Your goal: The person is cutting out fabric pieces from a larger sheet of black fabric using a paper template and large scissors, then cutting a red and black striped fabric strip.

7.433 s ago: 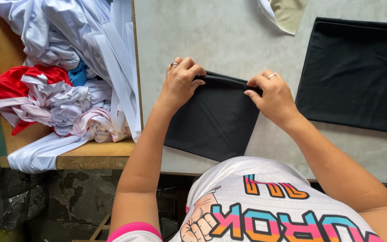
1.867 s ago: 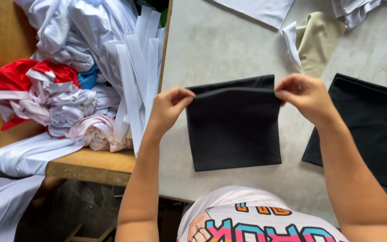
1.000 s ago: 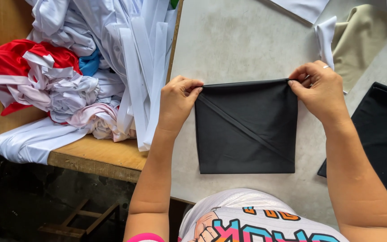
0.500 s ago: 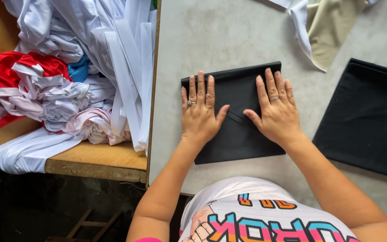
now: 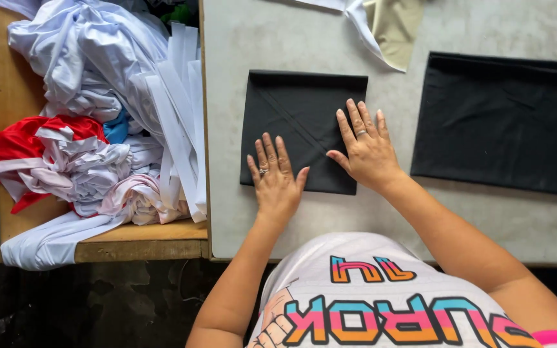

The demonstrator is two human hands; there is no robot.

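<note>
Folded black cloth on grey table, beneath both palms; left hand and right hand flat, fingers spread, gripping nothing; second black piece well right of them; uneven pressure could skew the fold.

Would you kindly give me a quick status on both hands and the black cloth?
Left hand and right hand flat, open. Both press the folded black cloth on the grey table. Nothing in the way.
</note>
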